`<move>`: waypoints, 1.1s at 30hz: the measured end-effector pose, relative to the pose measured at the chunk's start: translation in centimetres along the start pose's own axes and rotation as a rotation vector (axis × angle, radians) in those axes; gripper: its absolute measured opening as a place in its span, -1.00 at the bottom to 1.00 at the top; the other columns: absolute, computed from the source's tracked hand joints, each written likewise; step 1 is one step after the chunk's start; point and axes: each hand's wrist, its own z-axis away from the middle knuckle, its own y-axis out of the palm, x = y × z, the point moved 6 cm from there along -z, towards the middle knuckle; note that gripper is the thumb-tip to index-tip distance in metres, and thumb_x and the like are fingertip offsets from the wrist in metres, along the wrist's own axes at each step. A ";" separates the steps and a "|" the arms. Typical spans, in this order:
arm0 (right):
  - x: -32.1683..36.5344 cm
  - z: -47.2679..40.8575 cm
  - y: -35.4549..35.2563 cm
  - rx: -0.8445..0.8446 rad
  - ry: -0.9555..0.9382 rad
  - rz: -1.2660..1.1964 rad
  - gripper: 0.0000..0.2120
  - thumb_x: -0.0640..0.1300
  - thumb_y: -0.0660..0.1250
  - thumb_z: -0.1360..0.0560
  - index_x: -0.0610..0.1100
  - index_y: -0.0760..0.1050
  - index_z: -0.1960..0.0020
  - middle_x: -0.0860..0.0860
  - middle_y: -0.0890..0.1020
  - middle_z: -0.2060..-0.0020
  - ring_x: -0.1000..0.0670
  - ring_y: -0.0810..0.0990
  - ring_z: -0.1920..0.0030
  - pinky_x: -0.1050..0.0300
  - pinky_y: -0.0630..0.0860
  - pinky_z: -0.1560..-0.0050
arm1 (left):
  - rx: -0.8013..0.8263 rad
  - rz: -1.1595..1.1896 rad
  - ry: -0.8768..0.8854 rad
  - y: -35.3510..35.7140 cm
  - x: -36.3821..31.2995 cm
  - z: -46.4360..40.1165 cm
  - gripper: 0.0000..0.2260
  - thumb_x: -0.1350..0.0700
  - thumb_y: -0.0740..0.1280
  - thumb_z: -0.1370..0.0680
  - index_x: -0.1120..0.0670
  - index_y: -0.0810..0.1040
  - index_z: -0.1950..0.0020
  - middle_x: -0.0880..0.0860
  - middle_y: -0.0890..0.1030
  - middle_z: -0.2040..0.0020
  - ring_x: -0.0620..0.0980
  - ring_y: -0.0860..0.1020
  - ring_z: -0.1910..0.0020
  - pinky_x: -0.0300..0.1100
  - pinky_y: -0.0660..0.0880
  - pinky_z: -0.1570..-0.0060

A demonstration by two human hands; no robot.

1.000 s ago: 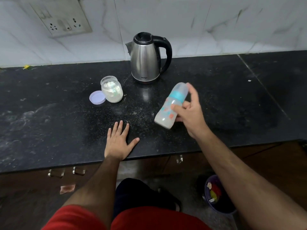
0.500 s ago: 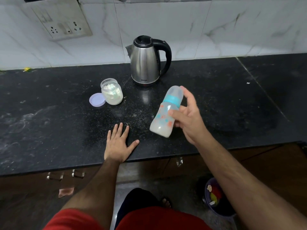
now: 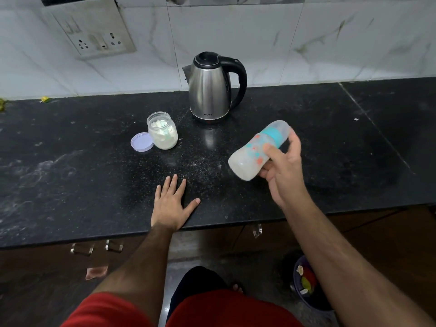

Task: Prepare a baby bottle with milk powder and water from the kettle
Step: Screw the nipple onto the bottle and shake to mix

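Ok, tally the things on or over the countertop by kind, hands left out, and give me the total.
Electric kettle: 1
Open jar of milk powder: 1
Lilac jar lid: 1
Baby bottle, held tilted in the right hand: 1
Total: 4

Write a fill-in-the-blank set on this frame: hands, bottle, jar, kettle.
1. The right hand grips the translucent baby bottle with the teal collar, which is tilted, not ____.
2. The left hand rests flat, fingers straight, on the black stone ____.
3. The clear powder jar stands open; its lilac round lid lies on the jar's ____ side.
4. The steel electric kettle stands with its black handle towards the ____.

Missing words: upright; counter; left; right
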 end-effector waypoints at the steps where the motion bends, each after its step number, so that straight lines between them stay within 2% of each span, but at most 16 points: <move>1: -0.4 0.4 0.5 0.043 0.021 0.030 -0.24 -0.21 0.36 -0.42 0.05 0.12 -0.53 -0.01 0.71 0.02 -0.09 0.69 0.00 -0.10 0.63 0.12 | -0.001 0.003 0.000 0.0 0.0 0.0 -0.17 -0.52 -0.13 -0.48 -0.04 0.16 -0.60 0.03 0.06 -0.63 -0.01 -0.10 -0.62 0.05 -0.15 -0.57; 4: -1.5 2.4 2.0 0.278 0.117 0.178 -0.22 -0.25 0.40 -0.40 0.07 0.15 -0.51 -0.09 0.69 -0.03 -0.11 0.69 -0.04 -0.06 0.63 0.11 | 0.000 0.003 0.004 0.0 0.0 -0.1 -0.17 -0.51 -0.13 -0.48 -0.04 0.15 -0.60 0.03 0.06 -0.63 -0.02 -0.11 -0.61 0.04 -0.15 -0.57; 5: -1.4 2.4 1.9 0.285 0.110 0.178 -0.22 -0.26 0.40 -0.39 0.07 0.15 -0.51 -0.09 0.69 -0.02 -0.11 0.68 -0.04 -0.07 0.63 0.10 | -0.001 0.003 0.005 0.0 0.0 -0.1 -0.17 -0.51 -0.13 -0.48 -0.04 0.15 -0.60 0.03 0.06 -0.63 -0.02 -0.11 -0.61 0.04 -0.15 -0.57; 8: -0.1 1.1 0.5 0.058 0.026 0.039 -0.26 -0.25 0.36 -0.47 0.05 0.12 -0.53 -0.01 0.71 0.03 -0.09 0.69 -0.02 -0.13 0.63 0.08 | -0.004 0.007 0.005 0.0 0.1 -0.1 -0.16 -0.52 -0.14 -0.47 -0.04 0.16 -0.60 0.03 0.07 -0.63 -0.02 -0.11 -0.61 0.04 -0.15 -0.57; 10: 0.1 0.8 0.2 -0.013 -0.005 -0.002 -0.30 -0.28 0.33 -0.53 0.06 0.09 -0.54 0.05 0.72 0.05 -0.07 0.69 -0.02 -0.15 0.63 0.06 | -0.003 0.008 0.003 0.0 0.1 0.0 -0.16 -0.52 -0.14 -0.47 -0.04 0.16 -0.60 0.02 0.06 -0.63 -0.03 -0.12 -0.61 0.04 -0.16 -0.57; 13: -1.1 2.1 1.8 0.161 0.071 0.119 -0.25 -0.25 0.39 -0.41 0.09 0.16 -0.49 -0.03 0.71 0.02 -0.09 0.68 0.00 -0.22 0.63 0.05 | 0.000 0.010 -0.001 0.0 0.2 -0.1 -0.17 -0.51 -0.12 -0.48 -0.04 0.15 -0.60 0.01 0.05 -0.63 -0.03 -0.12 -0.61 0.04 -0.16 -0.57; 15: -1.1 2.7 2.5 0.258 0.084 0.142 -0.25 -0.26 0.38 -0.39 0.10 0.19 -0.47 -0.06 0.70 0.02 -0.08 0.69 -0.01 -0.11 0.65 0.08 | -0.002 0.013 0.001 -0.1 0.1 -0.1 -0.18 -0.51 -0.11 -0.48 -0.04 0.15 -0.60 0.02 0.06 -0.63 -0.03 -0.12 -0.61 0.04 -0.16 -0.57; 19: 0.3 0.8 1.1 0.018 -0.003 -0.029 -0.31 -0.26 0.33 -0.49 0.04 0.13 -0.52 0.04 0.72 0.08 -0.06 0.70 0.04 -0.12 0.63 0.09 | 0.004 0.016 0.001 -0.2 0.0 0.0 -0.18 -0.50 -0.11 -0.48 -0.04 0.14 -0.60 0.02 0.05 -0.64 -0.03 -0.12 -0.61 0.03 -0.17 -0.57; 20: 0.3 0.7 1.1 0.004 -0.010 -0.032 -0.31 -0.26 0.33 -0.50 0.05 0.12 -0.53 0.05 0.72 0.09 -0.06 0.70 0.03 -0.13 0.63 0.07 | 0.004 0.017 0.001 -0.2 0.0 0.0 -0.18 -0.50 -0.10 -0.48 -0.04 0.15 -0.60 0.02 0.05 -0.64 -0.03 -0.12 -0.61 0.03 -0.17 -0.57; 24: -0.7 2.3 2.7 0.242 0.077 0.110 -0.24 -0.25 0.37 -0.41 0.06 0.15 -0.51 -0.02 0.71 0.03 -0.07 0.70 0.01 -0.12 0.66 0.08 | 0.001 0.020 -0.002 -0.4 0.0 0.0 -0.19 -0.49 -0.07 -0.49 -0.03 0.17 -0.60 0.02 0.06 -0.63 -0.03 -0.11 -0.61 0.03 -0.16 -0.57; 26: -0.1 1.9 2.2 0.210 0.046 0.085 -0.25 -0.28 0.37 -0.43 0.03 0.15 -0.52 -0.05 0.71 0.02 -0.08 0.69 0.00 -0.15 0.65 0.07 | -0.005 0.022 -0.001 -0.4 0.0 -0.1 -0.19 -0.49 -0.07 -0.49 -0.03 0.17 -0.60 0.02 0.06 -0.63 -0.04 -0.11 -0.61 0.03 -0.16 -0.57; 29: 1.0 0.3 0.5 0.002 -0.022 -0.047 -0.32 -0.29 0.33 -0.52 0.03 0.13 -0.53 -0.02 0.70 0.00 -0.12 0.68 -0.05 -0.12 0.64 0.08 | -0.001 0.020 0.001 -0.4 -0.1 -0.1 -0.19 -0.49 -0.09 -0.49 -0.03 0.17 -0.60 0.02 0.06 -0.63 -0.04 -0.11 -0.61 0.03 -0.17 -0.57; 31: 0.7 0.3 0.8 0.024 -0.021 -0.033 -0.28 -0.25 0.35 -0.47 0.03 0.12 -0.53 0.03 0.72 0.05 -0.07 0.70 -0.01 -0.06 0.64 0.11 | -0.004 0.017 0.000 -0.4 0.0 0.0 -0.19 -0.49 -0.09 -0.48 -0.03 0.17 -0.60 0.02 0.06 -0.63 -0.04 -0.12 -0.61 0.03 -0.17 -0.57; 33: -0.3 1.3 1.8 0.152 0.036 0.053 -0.24 -0.25 0.36 -0.41 0.02 0.13 -0.52 0.01 0.72 0.05 -0.03 0.70 0.04 -0.04 0.65 0.15 | -0.003 0.017 -0.003 -0.4 0.0 0.0 -0.19 -0.49 -0.09 -0.48 -0.04 0.17 -0.60 0.02 0.06 -0.63 -0.04 -0.11 -0.61 0.03 -0.17 -0.57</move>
